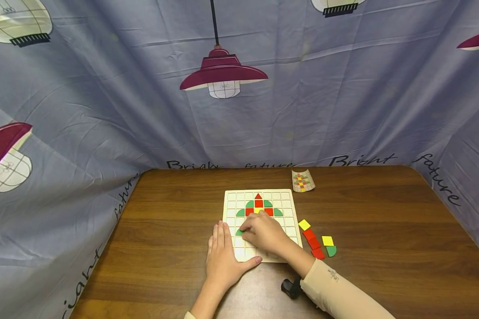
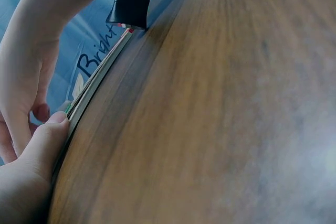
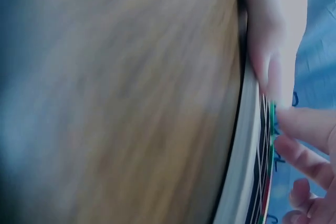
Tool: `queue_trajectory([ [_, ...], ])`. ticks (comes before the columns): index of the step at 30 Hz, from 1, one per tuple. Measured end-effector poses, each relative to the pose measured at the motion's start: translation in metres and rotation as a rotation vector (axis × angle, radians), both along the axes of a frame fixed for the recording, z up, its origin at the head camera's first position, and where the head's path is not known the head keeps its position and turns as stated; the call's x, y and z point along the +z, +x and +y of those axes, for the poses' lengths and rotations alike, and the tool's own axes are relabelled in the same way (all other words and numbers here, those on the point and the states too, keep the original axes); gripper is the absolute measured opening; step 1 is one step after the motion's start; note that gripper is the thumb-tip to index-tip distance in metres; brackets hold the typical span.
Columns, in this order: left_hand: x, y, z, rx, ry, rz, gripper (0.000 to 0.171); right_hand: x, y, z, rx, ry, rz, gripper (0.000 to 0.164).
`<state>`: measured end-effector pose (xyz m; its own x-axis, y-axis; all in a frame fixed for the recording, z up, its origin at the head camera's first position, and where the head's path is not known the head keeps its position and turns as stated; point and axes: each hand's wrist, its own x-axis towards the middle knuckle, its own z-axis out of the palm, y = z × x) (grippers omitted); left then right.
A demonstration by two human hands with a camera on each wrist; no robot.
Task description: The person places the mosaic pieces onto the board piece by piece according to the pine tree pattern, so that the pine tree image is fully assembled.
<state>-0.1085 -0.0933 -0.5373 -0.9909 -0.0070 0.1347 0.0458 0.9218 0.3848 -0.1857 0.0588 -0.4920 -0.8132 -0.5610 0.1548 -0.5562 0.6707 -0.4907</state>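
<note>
A pale grid board lies on the table, with red, green and yellow tiles set in a symmetric pattern over its upper part. My right hand reaches across the board from the right and pinches a green quarter-circle tile at its surface, left of the middle. Part of the pattern lies hidden under this hand. My left hand rests at the board's lower left corner, fingers straight along the left edge and thumb out over the front edge. In the left wrist view the thumb lies against the board's side.
Right of the board lie a yellow square, several red squares, another yellow square and a green quarter-circle. A curled pattern card stands behind the board. A black wrist camera sits under the right forearm.
</note>
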Motion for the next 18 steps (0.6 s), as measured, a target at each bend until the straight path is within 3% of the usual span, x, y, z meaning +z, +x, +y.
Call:
queue_trajectory([
  [9, -0.002, -0.001, 0.000, 0.004, 0.012, -0.016, 0.139, 0.008, 0.004, 0.036, -0.091, -0.015, -0.070, 0.025],
  [18, -0.001, -0.001, 0.001, 0.014, 0.028, -0.024, 0.138, 0.011, 0.008, 0.095, -0.207, 0.018, -0.052, 0.027],
])
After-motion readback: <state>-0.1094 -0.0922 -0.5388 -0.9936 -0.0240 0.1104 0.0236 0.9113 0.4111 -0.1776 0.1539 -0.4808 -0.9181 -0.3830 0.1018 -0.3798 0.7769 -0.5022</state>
